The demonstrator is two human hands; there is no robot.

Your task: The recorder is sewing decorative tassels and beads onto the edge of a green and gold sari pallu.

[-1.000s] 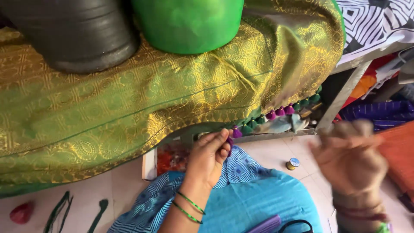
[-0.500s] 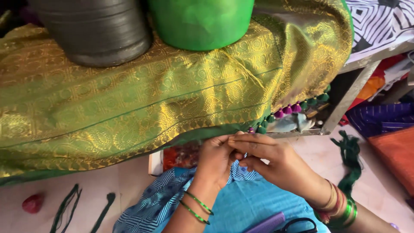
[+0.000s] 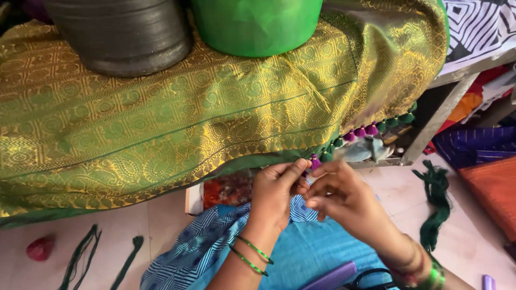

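Along the hem of the green-gold sari (image 3: 177, 134), the left hand (image 3: 274, 190) pinches a purple tassel (image 3: 314, 162), and the right hand (image 3: 344, 198) closes its fingertips on it too. Rightward, finished purple and green tassels (image 3: 376, 129) line the edge; the leftward hem looks bare.

Bright, even daylight; gold cloth (image 3: 177, 129) glints softly; hands slightly motion-blurred; shadow beneath the hem.
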